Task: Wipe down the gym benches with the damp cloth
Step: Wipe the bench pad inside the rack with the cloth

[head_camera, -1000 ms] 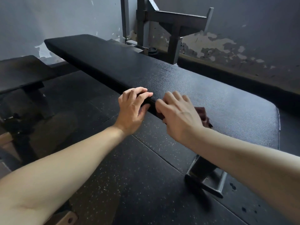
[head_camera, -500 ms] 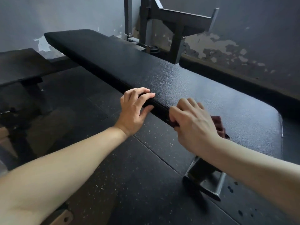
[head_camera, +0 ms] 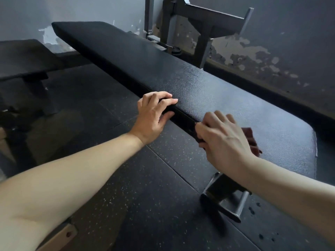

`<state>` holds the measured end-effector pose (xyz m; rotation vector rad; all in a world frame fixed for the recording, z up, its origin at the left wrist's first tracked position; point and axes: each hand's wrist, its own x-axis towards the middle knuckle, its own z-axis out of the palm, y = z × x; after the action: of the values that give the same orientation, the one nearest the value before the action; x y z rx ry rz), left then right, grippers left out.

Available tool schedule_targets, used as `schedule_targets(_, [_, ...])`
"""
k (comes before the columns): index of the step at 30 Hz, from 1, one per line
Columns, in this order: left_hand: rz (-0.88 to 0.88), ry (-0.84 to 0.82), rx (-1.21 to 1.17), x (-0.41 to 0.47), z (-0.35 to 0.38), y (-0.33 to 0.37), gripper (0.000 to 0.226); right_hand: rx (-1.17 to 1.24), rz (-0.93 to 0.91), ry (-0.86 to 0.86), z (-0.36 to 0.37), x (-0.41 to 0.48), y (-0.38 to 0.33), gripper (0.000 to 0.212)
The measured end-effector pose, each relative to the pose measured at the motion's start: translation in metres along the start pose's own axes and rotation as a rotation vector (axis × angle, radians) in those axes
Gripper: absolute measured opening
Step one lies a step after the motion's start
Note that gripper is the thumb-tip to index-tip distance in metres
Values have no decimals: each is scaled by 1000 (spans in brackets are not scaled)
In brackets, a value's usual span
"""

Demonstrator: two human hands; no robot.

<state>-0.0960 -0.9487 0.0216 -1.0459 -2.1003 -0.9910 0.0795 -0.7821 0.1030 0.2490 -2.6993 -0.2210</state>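
Underfoot, dark rubber floor [head_camera: 145,187] flecked with pale specks. Across it, slanting from far left to near right, a long black gym bench [head_camera: 208,91] with a grained top and a rounded near end. Behind, a grey wall [head_camera: 272,57] with peeling patches, and in front of it a steel rack [head_camera: 203,28]. Off to the left, a second bench [head_camera: 23,57], dark, well apart from the first. Under the near end, a metal foot [head_camera: 228,201] flat on the floor.

Grips the near long edge of the gym bench with the left hand [head_camera: 152,116], fingers curled over onto the top and thumb against the side face below. Just beside it, toward the near end, holds the cloth [head_camera: 252,140] with the right hand [head_camera: 223,140], fingers bent over the same edge and thumb tip down on the side face. Dark reddish, bunched and mostly hidden beneath that palm. Only a crumpled corner out past the little-finger side, lying on the bench top, and a dark sliver below the thumb. Pressed between hand and bench edge, touching both. Hands near each other, not touching.
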Motion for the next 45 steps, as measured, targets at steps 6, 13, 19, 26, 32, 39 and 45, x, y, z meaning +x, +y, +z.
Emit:
schedule_targets(6, [-5,-1,12,1,-3,3,34,-87,-36,29,23,54,-28,17])
schedule_targets(13, [5,20,-7,2,-2,-1,33,-35,-1,49,-2,-9,-1,28])
schedule_targets(19, [21,20,7,2,-2,-3,34,-28,4,44,14,33,-16,28])
schedule_targets(26, [25,4,20,3,-7,-1,34,-45,22,53,18,43,-22,26])
schedule_targets(32, [43,2,45,0,-6,2,41,-6,100,28,-15,-45,7,30])
schedule_targets(39, [17,-19,32,0,-8,11,44,37,99,18,-13,-35,5,34])
schedule_targets(45, [129,-41,12,3,-11,33,40,18,111,41,-1,-8,-9,33])
